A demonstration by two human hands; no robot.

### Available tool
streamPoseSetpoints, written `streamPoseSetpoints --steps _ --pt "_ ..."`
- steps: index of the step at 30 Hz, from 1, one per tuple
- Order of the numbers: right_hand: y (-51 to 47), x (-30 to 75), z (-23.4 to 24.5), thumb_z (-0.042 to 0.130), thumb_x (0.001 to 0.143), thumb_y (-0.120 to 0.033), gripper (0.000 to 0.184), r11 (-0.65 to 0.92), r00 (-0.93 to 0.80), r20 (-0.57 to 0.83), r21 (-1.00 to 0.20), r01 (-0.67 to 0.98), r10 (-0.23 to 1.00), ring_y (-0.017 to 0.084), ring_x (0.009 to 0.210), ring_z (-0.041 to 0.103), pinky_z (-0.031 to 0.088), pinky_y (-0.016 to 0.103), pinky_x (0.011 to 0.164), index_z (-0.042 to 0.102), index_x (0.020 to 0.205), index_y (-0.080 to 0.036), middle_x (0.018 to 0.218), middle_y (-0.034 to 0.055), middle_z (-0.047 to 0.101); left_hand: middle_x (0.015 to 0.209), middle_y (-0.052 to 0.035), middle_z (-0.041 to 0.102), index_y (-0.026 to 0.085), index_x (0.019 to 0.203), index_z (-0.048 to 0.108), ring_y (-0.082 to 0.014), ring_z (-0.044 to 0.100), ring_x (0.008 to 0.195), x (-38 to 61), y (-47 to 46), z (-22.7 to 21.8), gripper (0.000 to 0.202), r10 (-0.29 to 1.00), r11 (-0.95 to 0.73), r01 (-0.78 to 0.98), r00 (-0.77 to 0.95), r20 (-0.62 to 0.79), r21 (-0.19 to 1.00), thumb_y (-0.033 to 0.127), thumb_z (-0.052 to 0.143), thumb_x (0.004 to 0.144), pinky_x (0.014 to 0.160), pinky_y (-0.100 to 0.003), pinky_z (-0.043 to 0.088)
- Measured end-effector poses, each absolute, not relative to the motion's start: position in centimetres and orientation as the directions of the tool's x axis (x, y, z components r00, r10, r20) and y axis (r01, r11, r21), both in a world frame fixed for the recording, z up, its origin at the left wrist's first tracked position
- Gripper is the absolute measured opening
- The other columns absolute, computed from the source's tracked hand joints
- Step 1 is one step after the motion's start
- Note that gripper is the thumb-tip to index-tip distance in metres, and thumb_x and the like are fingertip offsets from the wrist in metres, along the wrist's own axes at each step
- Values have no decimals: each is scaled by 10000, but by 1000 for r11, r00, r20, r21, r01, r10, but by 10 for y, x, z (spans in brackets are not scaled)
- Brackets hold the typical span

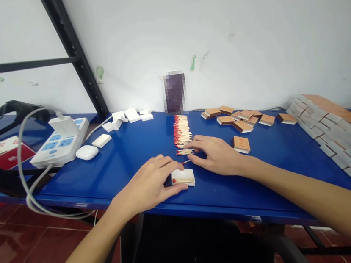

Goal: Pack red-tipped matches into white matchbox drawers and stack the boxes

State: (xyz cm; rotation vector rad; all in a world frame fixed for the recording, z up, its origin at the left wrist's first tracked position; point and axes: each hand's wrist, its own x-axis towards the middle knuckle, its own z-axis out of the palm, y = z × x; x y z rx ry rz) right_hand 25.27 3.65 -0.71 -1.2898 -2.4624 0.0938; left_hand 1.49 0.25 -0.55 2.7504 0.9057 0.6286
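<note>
My left hand (pixel 151 181) grips a small white matchbox tray (pixel 183 173) on the blue table, thumb on the near side and fingers on the far side. A few red-headed matches (pixel 183 181) lie inside along its near edge. Just beyond the tray, my right hand (pixel 215 154) has a single match (pixel 186 161) at its thumb tip, red head pointing left. The index finger of that hand reaches over a small group of matches (pixel 183 152). Behind them runs a long pile of matches (pixel 182 131), mostly with heads to the left.
Orange-brown matchboxes (pixel 241 121) lie scattered at the back right, one matchbox (pixel 241 144) closer. Stacked matchboxes (pixel 339 137) fill the right end. White trays (pixel 132 115) sit at the back left, near a white earphone case (pixel 86 152) and a power strip (pixel 62 143).
</note>
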Motion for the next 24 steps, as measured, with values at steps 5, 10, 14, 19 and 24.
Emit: streamPoseSetpoints --steps 5,10,14,19,24 --pt "38 252 -4 462 970 -403 409 548 -510 210 -210 810 834 230 914 611 452 348 797 598 1302 -205 1081 98 608 1068 -40 676 206 1118 615 -229 588 1016 13 3 -7 281 614 -788 532 721 322 310 403 651 921 890 -364 455" --pt "38 253 -6 452 965 -355 399 558 -518 219 -202 805 827 238 927 601 454 360 818 600 1292 -182 1064 101 594 1056 -36 675 202 1111 613 -224 583 999 13 3 -5 270 610 -790 527 727 314 314 399 641 929 891 -361 453" --pt "38 253 -9 466 952 -314 343 595 -548 250 -191 780 798 231 923 584 444 348 812 635 1216 -175 1004 88 591 1151 -49 644 208 1171 601 -239 529 1087 14 3 -1 303 613 -785 537 747 258 310 403 624 939 958 -385 435" --pt "37 252 -9 453 956 -267 269 637 -579 278 -210 742 766 202 866 563 423 317 758 669 1094 -185 920 62 581 1254 -58 601 249 1365 501 -255 472 1187 15 3 1 477 636 -760 558 745 201 335 441 610 942 997 -415 422" --pt "38 252 -9 462 938 -214 249 603 -524 312 -269 751 792 175 763 555 397 298 692 702 989 -176 829 42 600 1199 -58 630 232 1336 544 -242 503 1166 14 4 -1 447 625 -770 542 746 228 337 415 629 937 1013 -402 413"
